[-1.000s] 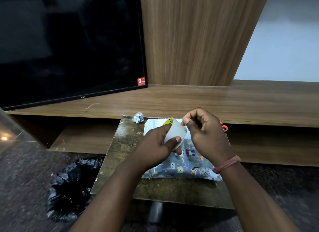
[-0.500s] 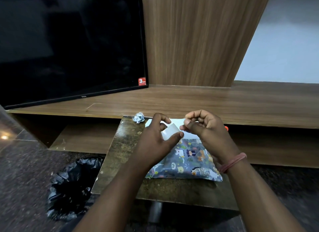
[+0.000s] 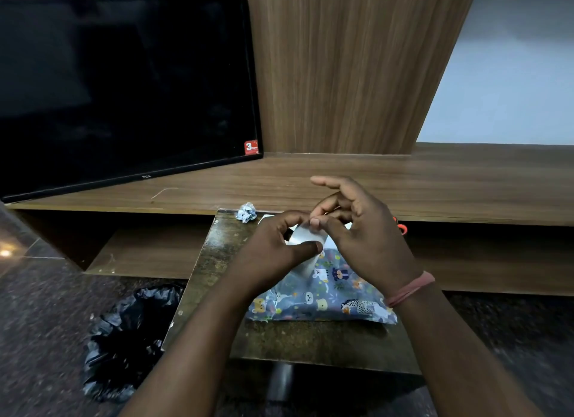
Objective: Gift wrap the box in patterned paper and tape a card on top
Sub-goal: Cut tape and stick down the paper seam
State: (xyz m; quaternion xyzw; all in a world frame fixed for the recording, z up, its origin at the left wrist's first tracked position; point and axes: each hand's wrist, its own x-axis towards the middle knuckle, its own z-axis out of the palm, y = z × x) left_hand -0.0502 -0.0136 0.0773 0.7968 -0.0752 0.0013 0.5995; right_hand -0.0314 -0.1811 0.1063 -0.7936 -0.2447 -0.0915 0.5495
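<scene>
In the head view, the left hand (image 3: 273,255) grips a roll of clear tape (image 3: 306,245), thumb on the near side and fingers curled over the far side. The right hand (image 3: 363,239) pinches at the roll's top edge with thumb and a fingertip, the other fingers spread loose. Both hover just above the wrapped box (image 3: 323,298), which lies flat on the small table (image 3: 217,255) in animal-patterned paper, near and slightly right of centre. A white card (image 3: 267,219), mostly hidden behind the hands, lies at the far edge.

The likely trouble is the tape end: clear film may slip from the pinch and snap back onto the roll, or fold and stick to itself or the fingers. With neither hand on the box, a loose flap could spring open. A crumpled paper scrap (image 3: 247,211) sits at the far left corner, well apart.
</scene>
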